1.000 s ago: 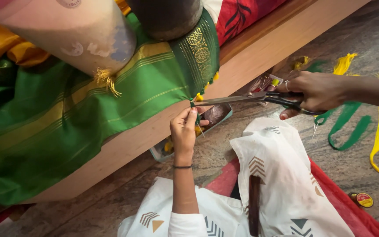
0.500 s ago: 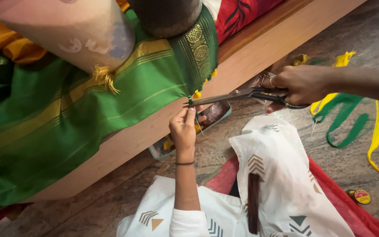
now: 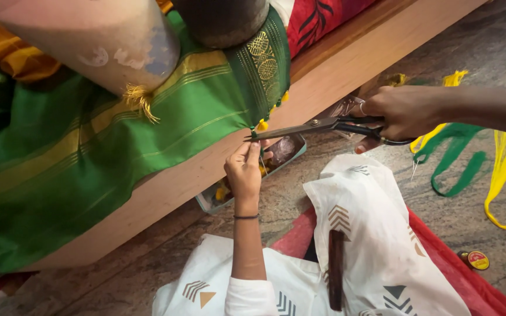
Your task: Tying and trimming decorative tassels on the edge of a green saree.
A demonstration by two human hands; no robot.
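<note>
stone floor (image 3: 469, 52), wooden ledge (image 3: 346, 64). soft green cloth (image 3: 147, 134), light, limp: left fingers (image 3: 252, 153) pinched on its edge, probably a thread; right hand (image 3: 402, 111) closed around scissors (image 3: 317, 124).

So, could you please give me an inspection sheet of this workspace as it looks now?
Surface: speckled stone floor beside a low wooden platform.
Job's things: green cloth with gold border; scissors at its hanging threads.
Clutter: small tray under the platform; green and yellow thread bundles; small round tin.
Hands: left hand pinches threads; right hand grips the scissors.
Cables: nothing seen.
Surroundings: red cloth, pale roll.
</note>
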